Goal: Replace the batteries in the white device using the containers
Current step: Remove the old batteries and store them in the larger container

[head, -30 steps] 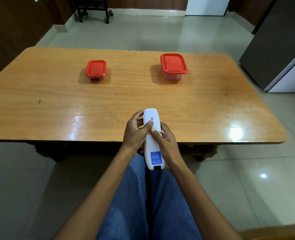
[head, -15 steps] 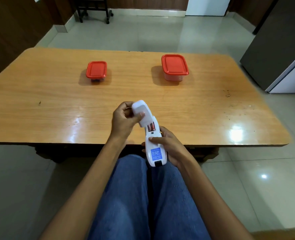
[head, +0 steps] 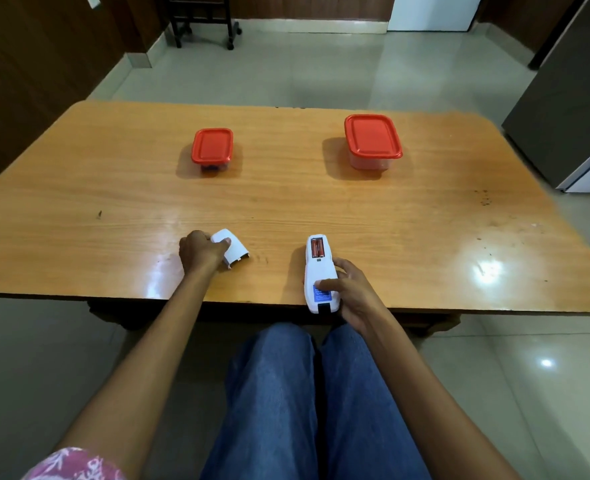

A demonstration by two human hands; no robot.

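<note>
White device (head: 321, 275): lay back-up at the near edge of the table (head: 78, 202), right of centre, with its compartment open at the far end.
Handling: probably light, rigid, smooth plastic that could skid on the glossy top. It was best held round the lower body, leaving the far end free.
Left hand (head: 200, 252): was curled round the battery cover, thumb on top, holding it low over the table, well apart from the device.
Small container (head: 212, 150): stood far, left of centre, with its red lid on. Something dark showed through the wall, but what it was could not be told.
Battery cover (head: 234, 252): was a thin curved white shell with small tabs on its near edge, and the tabs were likely fragile.
Batteries (head: 317, 247): two red cells sat side by side in the compartment, probably needing a fingertip to pry out.
Right hand (head: 350, 292): gripped the device's near half, thumb across the blue label, fingers along its right side.
Large container (head: 372, 140): stood far, right of centre, with its red lid on. Its walls were pale and its contents could not be made out.
</note>
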